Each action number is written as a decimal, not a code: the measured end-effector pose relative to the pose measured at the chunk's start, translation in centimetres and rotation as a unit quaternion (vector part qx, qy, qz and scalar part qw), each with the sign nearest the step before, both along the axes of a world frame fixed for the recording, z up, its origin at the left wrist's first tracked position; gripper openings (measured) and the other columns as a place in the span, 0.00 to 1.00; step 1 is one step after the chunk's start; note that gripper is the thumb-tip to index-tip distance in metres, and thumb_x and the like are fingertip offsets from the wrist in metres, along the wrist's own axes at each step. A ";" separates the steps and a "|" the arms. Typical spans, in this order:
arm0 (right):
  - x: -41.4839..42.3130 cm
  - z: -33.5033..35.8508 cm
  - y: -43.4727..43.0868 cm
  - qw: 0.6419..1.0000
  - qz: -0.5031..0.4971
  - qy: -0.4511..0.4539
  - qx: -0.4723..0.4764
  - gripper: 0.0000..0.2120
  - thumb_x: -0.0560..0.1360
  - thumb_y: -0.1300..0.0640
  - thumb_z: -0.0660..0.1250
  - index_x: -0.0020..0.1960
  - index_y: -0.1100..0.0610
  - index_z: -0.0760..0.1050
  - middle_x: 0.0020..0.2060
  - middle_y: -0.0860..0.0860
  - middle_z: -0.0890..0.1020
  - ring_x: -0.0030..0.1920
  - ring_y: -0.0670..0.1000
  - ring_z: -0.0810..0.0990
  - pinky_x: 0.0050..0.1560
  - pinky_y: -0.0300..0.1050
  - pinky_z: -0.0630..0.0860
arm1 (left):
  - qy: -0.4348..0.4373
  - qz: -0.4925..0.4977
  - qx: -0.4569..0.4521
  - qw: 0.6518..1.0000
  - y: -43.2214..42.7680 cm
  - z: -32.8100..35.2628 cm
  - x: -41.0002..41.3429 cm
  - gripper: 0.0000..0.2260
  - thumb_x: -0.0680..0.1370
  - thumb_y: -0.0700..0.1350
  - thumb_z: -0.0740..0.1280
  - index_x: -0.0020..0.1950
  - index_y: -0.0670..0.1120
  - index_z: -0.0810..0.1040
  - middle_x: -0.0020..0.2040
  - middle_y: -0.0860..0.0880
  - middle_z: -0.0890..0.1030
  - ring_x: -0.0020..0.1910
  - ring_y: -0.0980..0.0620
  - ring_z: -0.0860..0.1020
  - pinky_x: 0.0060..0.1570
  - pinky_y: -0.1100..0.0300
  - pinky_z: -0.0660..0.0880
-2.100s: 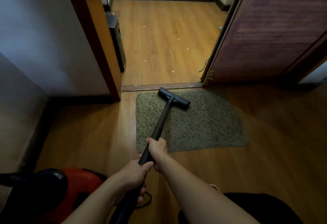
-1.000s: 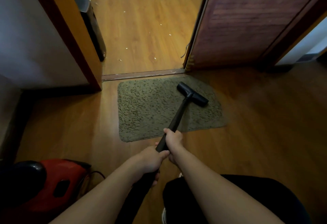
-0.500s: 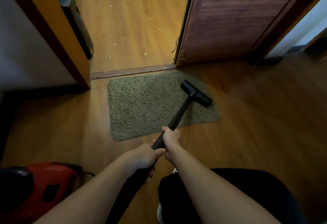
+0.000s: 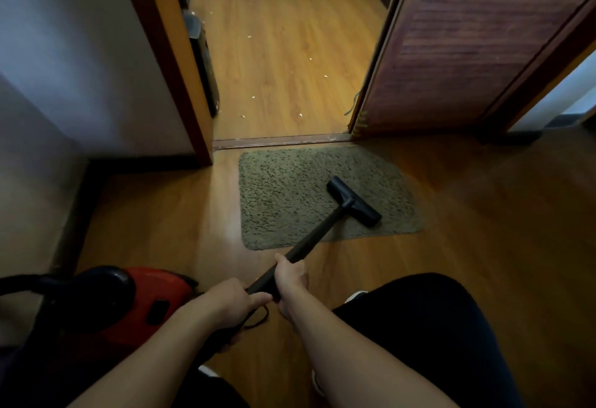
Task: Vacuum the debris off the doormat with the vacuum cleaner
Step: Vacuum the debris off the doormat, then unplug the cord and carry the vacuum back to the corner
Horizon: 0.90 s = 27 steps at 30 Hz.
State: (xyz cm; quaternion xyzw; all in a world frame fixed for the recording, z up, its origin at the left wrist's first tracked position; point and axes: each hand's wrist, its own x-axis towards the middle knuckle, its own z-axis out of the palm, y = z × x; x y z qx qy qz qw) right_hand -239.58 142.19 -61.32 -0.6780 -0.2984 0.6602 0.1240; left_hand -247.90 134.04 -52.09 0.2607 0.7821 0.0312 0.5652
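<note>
Before the threshold (image 4: pixel 280 142), the doormat (image 4: pixel 283 201) lies flat, the nozzle (image 4: pixel 353 202) resting on its right half. Left hand (image 4: pixel 225 303) and right hand (image 4: pixel 290 275) curl fingers round the wand (image 4: pixel 317 238). Too dim to spot debris on it; vacuuming is likely unfinished.

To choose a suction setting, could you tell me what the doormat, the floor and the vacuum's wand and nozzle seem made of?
The doormat: likely synthetic pile, olive-grey and matte, judging by its nubbly speckled surface. The floor: wood or wood-look laminate, semi-gloss; plank grain and soft glare show. The wand and nozzle: smooth matte black, probably plastic, though the wand could be painted metal.
</note>
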 end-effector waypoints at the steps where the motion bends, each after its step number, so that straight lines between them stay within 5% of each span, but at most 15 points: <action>1: -0.1 0.7 -0.5 1.000 0.014 0.009 -0.004 0.24 0.82 0.51 0.66 0.74 0.56 0.66 0.61 0.59 0.81 0.55 0.61 0.84 0.32 0.46 0.81 | 0.035 -0.016 0.000 0.999 -0.6 0.1 -0.5 0.22 0.78 0.61 0.66 0.49 0.41 0.76 0.31 0.46 0.78 0.25 0.50 0.75 0.25 0.61 0.70; 5: -1.0 4.3 -1.2 0.992 0.111 0.060 -0.019 0.18 0.83 0.53 0.67 0.68 0.60 0.69 0.52 0.58 0.83 0.42 0.57 0.86 0.30 0.47 0.82 | 0.146 -0.053 -0.019 0.988 -2.3 1.6 -2.7 0.25 0.76 0.64 0.66 0.58 0.43 0.77 0.44 0.45 0.83 0.36 0.48 0.82 0.32 0.59 0.75; 8: -1.8 5.7 0.0 0.961 0.273 -0.012 0.045 0.28 0.83 0.51 0.67 0.78 0.56 0.62 0.61 0.58 0.79 0.46 0.56 0.84 0.42 0.52 0.85 | 0.176 -0.060 -0.036 0.982 -3.2 2.8 -4.8 0.25 0.76 0.65 0.65 0.57 0.44 0.76 0.47 0.45 0.83 0.38 0.48 0.81 0.34 0.58 0.75; 9: -2.1 6.2 0.6 0.926 0.360 -0.054 0.101 0.31 0.82 0.49 0.68 0.80 0.55 0.61 0.64 0.58 0.77 0.53 0.57 0.83 0.49 0.54 0.85 | 0.182 -0.068 -0.033 0.980 -3.4 3.2 -5.6 0.25 0.76 0.66 0.65 0.56 0.44 0.76 0.47 0.45 0.82 0.38 0.49 0.80 0.33 0.59 0.74; 11: -2.8 7.1 2.3 0.797 0.543 -0.121 0.235 0.37 0.78 0.43 0.72 0.80 0.55 0.63 0.70 0.58 0.74 0.67 0.59 0.77 0.65 0.54 0.79 | 0.179 -0.073 -0.026 0.981 -3.6 3.7 -7.0 0.25 0.76 0.66 0.65 0.56 0.45 0.77 0.44 0.47 0.81 0.36 0.50 0.79 0.32 0.61 0.71; 13: -3.3 8.5 3.8 0.680 0.651 -0.115 0.316 0.38 0.75 0.41 0.74 0.79 0.53 0.65 0.69 0.56 0.74 0.71 0.57 0.73 0.70 0.52 0.73 | 0.184 -0.075 -0.021 0.980 -3.5 4.1 -8.3 0.25 0.75 0.66 0.65 0.57 0.45 0.78 0.43 0.47 0.80 0.37 0.50 0.79 0.32 0.60 0.73; 17: -5.1 9.7 5.5 0.570 0.728 -0.050 0.378 0.35 0.74 0.44 0.76 0.78 0.49 0.68 0.64 0.50 0.73 0.66 0.53 0.76 0.67 0.49 0.75 | 0.219 -0.109 -0.013 0.970 -2.5 4.7 -10.4 0.25 0.76 0.66 0.65 0.60 0.46 0.77 0.46 0.48 0.79 0.42 0.49 0.80 0.38 0.58 0.75; 23: -11.0 6.8 6.3 0.515 0.763 0.062 0.385 0.34 0.73 0.47 0.79 0.76 0.49 0.72 0.69 0.49 0.76 0.67 0.49 0.74 0.65 0.43 0.70 | 0.230 -0.148 -0.018 0.962 -1.1 5.0 -14.1 0.21 0.77 0.62 0.65 0.62 0.48 0.76 0.43 0.47 0.78 0.34 0.51 0.79 0.31 0.58 0.76; 27: -14.3 4.4 7.0 0.559 0.742 0.149 0.337 0.29 0.73 0.52 0.80 0.72 0.51 0.77 0.61 0.48 0.83 0.59 0.45 0.80 0.61 0.39 0.76 | 0.214 -0.146 -0.018 0.966 -0.3 5.1 -16.4 0.21 0.77 0.62 0.67 0.63 0.49 0.76 0.38 0.45 0.78 0.28 0.48 0.79 0.28 0.56 0.79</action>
